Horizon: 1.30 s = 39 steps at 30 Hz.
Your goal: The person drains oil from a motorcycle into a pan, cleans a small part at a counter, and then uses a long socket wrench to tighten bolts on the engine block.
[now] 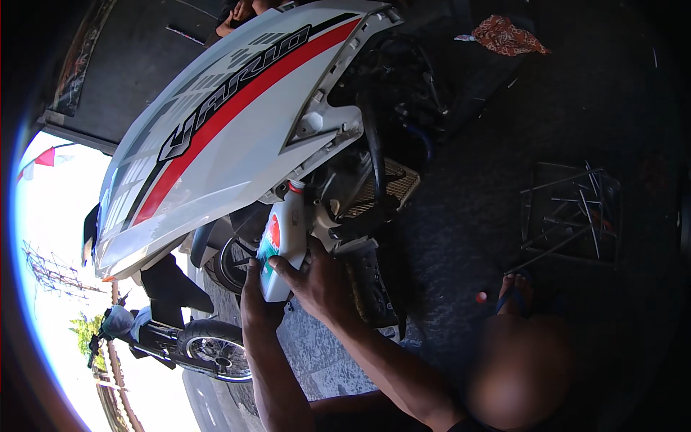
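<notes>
Both my hands grip a white plastic bottle (284,223) with a green-and-red label, its red-topped neck raised against the underside of a white scooter's side panel (169,209). My left hand (260,299) wraps the bottle's lower left. My right hand (311,284) holds its right side, thumb across the front. Just right of the neck are exposed dark engine parts and a metal radiator grille (392,187). Whether the bottle's mouth sits inside an opening is unclear.
A metal tray of tools (568,216) lies at right, near a sandalled foot (512,295) and small red cap (481,297). A patterned rag (504,36) lies at upper right. Another person's hands (241,14) show at the top. A second motorcycle (173,345) stands at lower left.
</notes>
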{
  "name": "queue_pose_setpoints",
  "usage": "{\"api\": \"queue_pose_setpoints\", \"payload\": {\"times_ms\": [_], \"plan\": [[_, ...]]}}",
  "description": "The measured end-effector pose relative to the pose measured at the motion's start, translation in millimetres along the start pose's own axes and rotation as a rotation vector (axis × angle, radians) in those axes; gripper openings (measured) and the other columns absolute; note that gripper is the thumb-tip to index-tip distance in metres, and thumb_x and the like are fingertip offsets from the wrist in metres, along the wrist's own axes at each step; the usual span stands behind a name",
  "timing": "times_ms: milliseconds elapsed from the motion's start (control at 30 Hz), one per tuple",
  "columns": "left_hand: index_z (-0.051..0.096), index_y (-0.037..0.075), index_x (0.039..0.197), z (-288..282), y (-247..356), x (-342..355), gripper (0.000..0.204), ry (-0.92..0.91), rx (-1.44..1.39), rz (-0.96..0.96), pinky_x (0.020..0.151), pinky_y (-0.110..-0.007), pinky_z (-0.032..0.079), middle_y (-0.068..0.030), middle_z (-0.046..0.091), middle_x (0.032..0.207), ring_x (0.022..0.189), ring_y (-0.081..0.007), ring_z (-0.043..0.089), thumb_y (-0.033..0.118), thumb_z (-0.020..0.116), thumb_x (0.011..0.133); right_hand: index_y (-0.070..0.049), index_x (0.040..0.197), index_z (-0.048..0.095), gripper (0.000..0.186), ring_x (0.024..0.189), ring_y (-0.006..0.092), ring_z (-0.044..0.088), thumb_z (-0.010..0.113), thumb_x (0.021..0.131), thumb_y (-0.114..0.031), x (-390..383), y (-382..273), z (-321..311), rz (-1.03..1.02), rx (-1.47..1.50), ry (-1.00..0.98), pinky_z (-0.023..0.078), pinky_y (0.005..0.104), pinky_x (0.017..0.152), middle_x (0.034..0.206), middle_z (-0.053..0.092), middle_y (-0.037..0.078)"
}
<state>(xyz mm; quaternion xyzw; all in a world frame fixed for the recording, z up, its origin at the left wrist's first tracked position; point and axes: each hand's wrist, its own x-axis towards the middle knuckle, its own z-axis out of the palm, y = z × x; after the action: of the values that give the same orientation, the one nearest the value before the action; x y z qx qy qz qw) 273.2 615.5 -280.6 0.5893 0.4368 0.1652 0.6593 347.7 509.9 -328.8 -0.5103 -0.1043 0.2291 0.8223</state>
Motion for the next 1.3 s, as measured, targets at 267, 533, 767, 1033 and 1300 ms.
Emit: {"api": "queue_pose_setpoints", "payload": {"times_ms": [267,533,767,1033,1300], "plan": [[0.051,0.002,0.126,-23.3,-3.9,12.8,0.057,-0.042,0.011,-0.02,0.082,-0.04,0.054,-0.0177,0.063,0.108,0.095,-0.0259,0.065,0.051,0.043,0.099,0.005,0.116,0.053,0.057,0.085,0.0367,0.069,0.074,0.082,-0.034,0.4,1.2,0.9,0.003,0.029,-0.001,0.055,0.0419,0.073,0.096,0.066,0.026],[0.054,0.006,0.121,-1.4,2.4,1.2,0.052,0.064,-0.077,-0.093,0.074,-0.033,0.054,-0.0101,0.065,0.1,0.085,-0.0197,0.065,0.051,0.041,0.099,0.006,0.116,0.053,0.058,0.085,0.0369,0.069,0.074,0.082,-0.036,1.6,5.3,1.0,0.016,0.031,-0.006,0.055,0.0423,0.074,0.096,0.066,0.026],[0.055,0.005,0.12,4.7,2.8,-8.7,0.052,0.009,-0.002,0.028,0.072,-0.033,0.054,-0.0094,0.065,0.097,0.084,-0.0198,0.065,0.051,0.043,0.098,0.006,0.117,0.052,0.059,0.085,0.0364,0.069,0.074,0.082,-0.036,1.8,3.8,2.1,0.022,0.026,-0.008,0.055,0.0422,0.074,0.096,0.066,0.025],[0.056,0.005,0.119,1.3,2.0,-0.5,0.053,0.079,-0.06,-0.071,0.069,-0.032,0.054,-0.0091,0.066,0.095,0.082,-0.0188,0.065,0.052,0.043,0.098,0.006,0.117,0.052,0.059,0.085,0.0357,0.069,0.075,0.082,-0.035,1.2,-0.6,-2.4,0.023,0.011,-0.017,0.056,0.0415,0.073,0.097,0.066,0.025],[0.047,-0.001,0.129,-42.8,-16.9,20.4,0.057,-0.044,0.194,0.146,0.077,-0.037,0.055,-0.0179,0.065,0.103,0.09,-0.0238,0.066,0.047,0.039,0.101,0.007,0.117,0.051,0.06,0.086,0.0357,0.068,0.074,0.082,-0.036,0.2,-5.6,-3.4,0.052,0.02,-0.043,0.055,0.041,0.074,0.097,0.066,0.025]]}}
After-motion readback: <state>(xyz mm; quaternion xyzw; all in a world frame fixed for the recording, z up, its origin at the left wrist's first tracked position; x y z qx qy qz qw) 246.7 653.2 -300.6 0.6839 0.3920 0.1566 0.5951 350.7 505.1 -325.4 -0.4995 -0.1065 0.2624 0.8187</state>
